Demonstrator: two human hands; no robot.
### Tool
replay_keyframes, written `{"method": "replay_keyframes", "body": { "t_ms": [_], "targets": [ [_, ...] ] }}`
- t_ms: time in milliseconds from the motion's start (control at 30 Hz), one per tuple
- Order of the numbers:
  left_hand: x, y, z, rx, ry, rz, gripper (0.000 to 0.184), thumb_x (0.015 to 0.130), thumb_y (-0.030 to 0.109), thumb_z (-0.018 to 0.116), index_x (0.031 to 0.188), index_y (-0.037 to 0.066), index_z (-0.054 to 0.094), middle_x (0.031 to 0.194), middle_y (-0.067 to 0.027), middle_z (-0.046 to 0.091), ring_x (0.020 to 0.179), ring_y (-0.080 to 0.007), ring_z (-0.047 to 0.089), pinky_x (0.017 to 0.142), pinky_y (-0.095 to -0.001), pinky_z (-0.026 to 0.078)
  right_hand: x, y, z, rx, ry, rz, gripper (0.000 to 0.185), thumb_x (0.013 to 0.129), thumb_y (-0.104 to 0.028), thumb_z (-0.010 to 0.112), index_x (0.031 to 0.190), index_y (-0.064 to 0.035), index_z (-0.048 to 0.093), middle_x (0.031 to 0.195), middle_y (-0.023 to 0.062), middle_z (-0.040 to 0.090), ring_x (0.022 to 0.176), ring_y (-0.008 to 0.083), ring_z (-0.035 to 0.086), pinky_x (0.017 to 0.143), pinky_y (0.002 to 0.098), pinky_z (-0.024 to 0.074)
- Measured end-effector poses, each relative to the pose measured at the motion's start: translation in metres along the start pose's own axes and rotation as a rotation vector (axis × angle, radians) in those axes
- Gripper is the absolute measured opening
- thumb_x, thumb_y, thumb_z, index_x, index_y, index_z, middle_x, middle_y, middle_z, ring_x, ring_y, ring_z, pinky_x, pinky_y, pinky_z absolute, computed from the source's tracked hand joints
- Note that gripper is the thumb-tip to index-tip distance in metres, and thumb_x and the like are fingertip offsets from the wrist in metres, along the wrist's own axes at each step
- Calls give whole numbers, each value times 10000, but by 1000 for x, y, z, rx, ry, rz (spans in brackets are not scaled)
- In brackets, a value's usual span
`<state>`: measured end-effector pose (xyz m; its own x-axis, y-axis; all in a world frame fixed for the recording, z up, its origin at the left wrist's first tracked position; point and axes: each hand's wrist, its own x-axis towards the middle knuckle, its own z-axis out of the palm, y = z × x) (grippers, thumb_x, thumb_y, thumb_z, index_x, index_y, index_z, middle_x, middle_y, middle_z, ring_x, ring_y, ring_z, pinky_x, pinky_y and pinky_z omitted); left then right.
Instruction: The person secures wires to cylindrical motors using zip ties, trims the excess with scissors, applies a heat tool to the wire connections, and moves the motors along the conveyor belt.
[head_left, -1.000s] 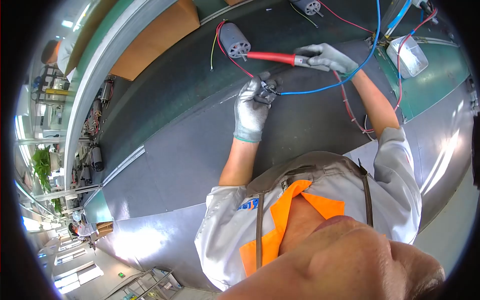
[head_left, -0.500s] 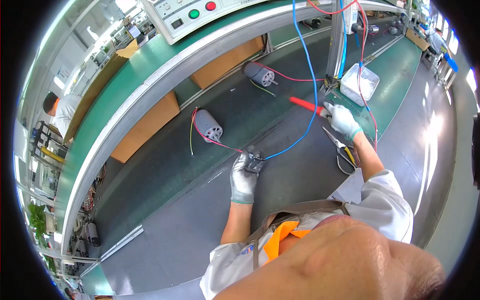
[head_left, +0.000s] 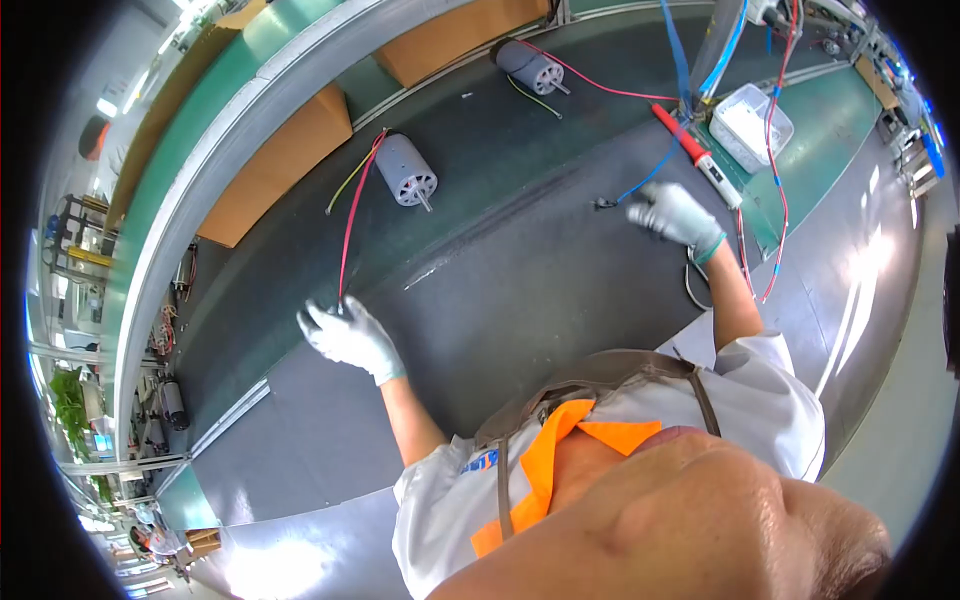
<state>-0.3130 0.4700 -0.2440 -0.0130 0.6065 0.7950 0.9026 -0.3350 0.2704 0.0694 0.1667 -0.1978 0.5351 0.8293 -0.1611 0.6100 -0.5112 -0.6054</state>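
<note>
My left hand (head_left: 350, 338), in a grey-white glove, is spread at the left of the dark work surface. The tip of a red wire (head_left: 348, 235) reaches its fingers; the wire runs up to a grey motor (head_left: 404, 168) with a yellow-green wire. My right hand (head_left: 676, 215), also gloved and slightly blurred, has its fingers loosely apart with nothing visible in them. Just left of it is the dark clip (head_left: 604, 204) of a blue lead (head_left: 652, 178). Above my right hand lies a red probe (head_left: 680, 133) with a pale handle end.
A second motor (head_left: 530, 68) with red and yellow-green wires is farther back. A clear plastic box (head_left: 752, 128) stands at the right by a metal post (head_left: 716, 50). Cardboard boxes (head_left: 285, 165) sit behind the curved metal rail (head_left: 215, 150). Part of a scissor handle (head_left: 694, 280) shows below my right hand.
My left hand has let go of the blue lead's clip and moved left with the red wire end at its fingers. My right hand has released the red probe, which now lies on the surface.
</note>
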Motion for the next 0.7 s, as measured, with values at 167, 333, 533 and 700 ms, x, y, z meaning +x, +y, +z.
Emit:
{"method": "replay_keyframes", "body": {
  "t_ms": [167, 333, 533, 700],
  "targets": [
    [-23, 82, -10, -545, -315, 372, 510, 862, 128, 636, 1344, 7, 519, 1323, -214, 553, 1266, -397, 490, 1067, -502, 381, 75, -39, 14, 17, 208, -513, 436, 917, -287, 621, 1219, 27, 613, 1090, 285, 658, 1004, 430, 647, 889, 454, 517],
    [-74, 149, 18, -644, -703, 730, 577, 820, 222, 712, 1342, 71, 518, 1284, -149, 552, 1249, -350, 496, 1068, -503, 376, 250, -17, 5, -615, 445, -172, 651, 909, -177, 567, 1519, -121, 346, 1029, 217, 685, 949, 401, 668, 834, 513, 518],
    [-85, 139, 45, -787, -745, 538, 504, 837, 229, 701, 1303, 101, 555, 1256, -121, 569, 1235, -329, 508, 1062, -497, 372, 340, 42, 33, 190, 321, -51, 766, 910, -211, 565, 1579, -118, 202, 1072, 265, 693, 903, 404, 696, 805, 513, 533],
    [-82, 141, 45, -849, -704, 477, 412, 858, 160, 689, 1254, 88, 602, 1215, -126, 606, 1197, -321, 541, 1029, -456, 400, 311, 4, 86, -108, 549, 30, 829, 880, -318, 623, 1552, -42, 223, 995, 282, 693, 876, 436, 688, 790, 517, 536]
  ]
}}
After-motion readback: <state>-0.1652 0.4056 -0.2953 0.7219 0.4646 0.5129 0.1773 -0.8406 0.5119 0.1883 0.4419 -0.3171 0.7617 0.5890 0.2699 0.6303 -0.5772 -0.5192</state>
